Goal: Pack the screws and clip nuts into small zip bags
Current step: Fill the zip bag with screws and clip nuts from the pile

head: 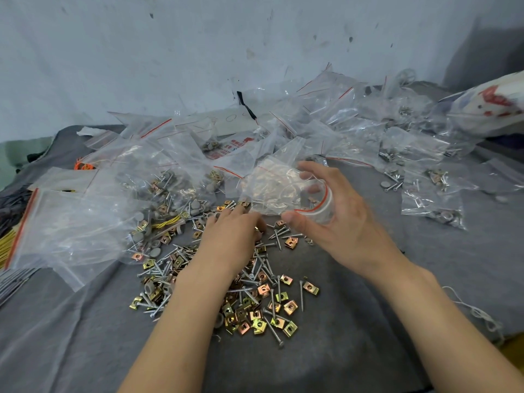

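Head view: right hand (334,219) curls thumb and fingers round a small zip bag (276,191), holding its red-striped mouth open. Left hand (232,234) is down just beside it, among the loose screws (301,296) and clip nuts (290,307), fingers bent; whether it has hold of any, I cannot tell. Danger now: a slack mouth folding shut, and pieces spilling back.

wall (198,38): pale blue-grey, scuffed, dark flecks | surface: grey cloth (354,350), creased | light: soft, even
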A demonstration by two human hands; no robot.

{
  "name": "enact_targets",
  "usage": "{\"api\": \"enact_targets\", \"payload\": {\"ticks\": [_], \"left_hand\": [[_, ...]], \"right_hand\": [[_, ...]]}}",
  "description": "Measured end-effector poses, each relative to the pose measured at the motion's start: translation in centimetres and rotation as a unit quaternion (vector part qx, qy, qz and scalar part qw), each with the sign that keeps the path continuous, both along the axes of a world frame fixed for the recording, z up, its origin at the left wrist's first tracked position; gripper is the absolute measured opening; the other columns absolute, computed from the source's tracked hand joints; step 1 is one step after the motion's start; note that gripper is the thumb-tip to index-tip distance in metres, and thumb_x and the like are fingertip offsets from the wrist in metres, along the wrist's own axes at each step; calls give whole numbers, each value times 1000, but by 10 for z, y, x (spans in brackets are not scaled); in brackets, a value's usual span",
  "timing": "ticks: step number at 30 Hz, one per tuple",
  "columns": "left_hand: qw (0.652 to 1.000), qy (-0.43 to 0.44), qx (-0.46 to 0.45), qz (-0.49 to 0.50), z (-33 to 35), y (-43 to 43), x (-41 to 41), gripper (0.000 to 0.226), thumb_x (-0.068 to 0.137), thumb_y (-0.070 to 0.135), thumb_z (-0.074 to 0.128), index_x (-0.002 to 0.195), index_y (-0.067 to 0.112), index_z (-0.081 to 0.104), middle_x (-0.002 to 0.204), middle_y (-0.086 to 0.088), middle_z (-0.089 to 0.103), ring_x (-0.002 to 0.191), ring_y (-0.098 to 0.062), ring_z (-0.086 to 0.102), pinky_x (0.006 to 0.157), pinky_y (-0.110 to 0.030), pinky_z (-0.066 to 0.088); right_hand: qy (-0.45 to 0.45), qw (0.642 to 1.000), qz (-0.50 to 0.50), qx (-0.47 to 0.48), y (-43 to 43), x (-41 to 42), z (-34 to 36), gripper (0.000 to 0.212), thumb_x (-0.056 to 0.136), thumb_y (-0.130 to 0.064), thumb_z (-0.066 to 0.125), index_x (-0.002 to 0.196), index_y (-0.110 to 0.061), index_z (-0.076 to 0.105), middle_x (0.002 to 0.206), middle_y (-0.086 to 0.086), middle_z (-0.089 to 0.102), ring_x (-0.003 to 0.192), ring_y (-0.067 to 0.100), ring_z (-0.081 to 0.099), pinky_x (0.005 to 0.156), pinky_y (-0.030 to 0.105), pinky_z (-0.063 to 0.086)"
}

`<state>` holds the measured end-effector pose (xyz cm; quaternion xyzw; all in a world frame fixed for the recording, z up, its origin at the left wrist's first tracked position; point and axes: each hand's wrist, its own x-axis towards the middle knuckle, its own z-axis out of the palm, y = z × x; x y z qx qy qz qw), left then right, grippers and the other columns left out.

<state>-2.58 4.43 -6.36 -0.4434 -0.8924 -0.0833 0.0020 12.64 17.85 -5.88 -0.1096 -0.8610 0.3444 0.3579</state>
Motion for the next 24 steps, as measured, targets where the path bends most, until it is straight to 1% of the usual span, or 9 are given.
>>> {"api": "enact_targets", "payload": {"ticks": [6, 9, 11, 13, 14, 16, 17, 20, 24], "left_hand": [[999, 35, -6, -6, -4, 0, -2, 23, 100, 37, 49, 118, 26, 59, 124, 0, 51, 122, -23, 44, 104, -42, 35], [998, 36, 36, -21, -5, -3, -3, 22, 100, 38, 49, 113, 24, 59, 117, 2, 54, 115, -21, 47, 100, -39, 38], [995, -5, 94, -30, -2, -4, -4, 20, 99, 37, 52, 109, 21, 60, 108, 4, 62, 104, -19, 56, 94, -40, 45], [981, -89, 173, -20, 2, -5, -5, 16, 98, 35, 55, 104, 21, 60, 95, 7, 66, 90, -14, 63, 83, -35, 52], [970, -123, 209, -11, 4, -5, -5, 13, 98, 35, 57, 101, 22, 60, 90, 10, 66, 85, -9, 63, 78, -27, 53], [952, -162, 262, 3, 8, -6, -5, 10, 97, 35, 58, 98, 25, 60, 86, 12, 65, 79, 0, 61, 67, -10, 47], [943, -179, 280, 8, 9, -6, -5, 9, 97, 34, 58, 96, 26, 60, 86, 12, 65, 78, 1, 61, 63, -9, 46], [929, -217, 298, 16, 11, -9, -6, 10, 96, 34, 58, 94, 25, 61, 85, 6, 68, 78, -7, 63, 62, -18, 49], [934, -225, 278, 21, 9, -11, -5, 15, 97, 35, 57, 96, 21, 63, 86, 1, 71, 82, -15, 67, 73, -31, 53]], "right_hand": [[-6, 1000, -3, 1, 0, 1, 1, 71, 80, -68, 66, 141, -41, 41, 130, -20, 54, 118, 3, 56, 102, 43, 47], [-5, 1000, -6, 4, 0, 1, 0, 70, 80, -69, 65, 140, -43, 40, 130, -21, 53, 118, 2, 55, 103, 41, 47], [-3, 1000, -5, 0, 1, 0, 0, 69, 80, -68, 66, 140, -45, 39, 129, -22, 53, 119, 2, 54, 103, 40, 47], [-2, 1000, -5, 0, 1, -1, 0, 69, 80, -69, 65, 139, -47, 38, 129, -22, 52, 118, 3, 55, 102, 42, 47], [-2, 1000, -4, 0, 0, -1, 0, 69, 80, -69, 65, 139, -48, 38, 130, -22, 52, 118, 4, 55, 102, 43, 47], [-3, 1000, -1, -1, 0, -2, 0, 69, 80, -71, 64, 139, -48, 38, 130, -23, 52, 118, 6, 55, 101, 44, 48], [-6, 1000, -1, -1, 0, -2, -1, 69, 80, -72, 64, 140, -49, 37, 130, -24, 51, 119, 7, 55, 101, 44, 48], [-12, 1000, -2, 2, -1, -2, -1, 69, 80, -75, 62, 139, -51, 35, 132, -25, 50, 119, 7, 55, 101, 44, 48], [-13, 1000, -4, -2, -1, -1, -1, 69, 79, -74, 63, 139, -51, 36, 132, -26, 50, 120, 7, 55, 101, 43, 48]]}}
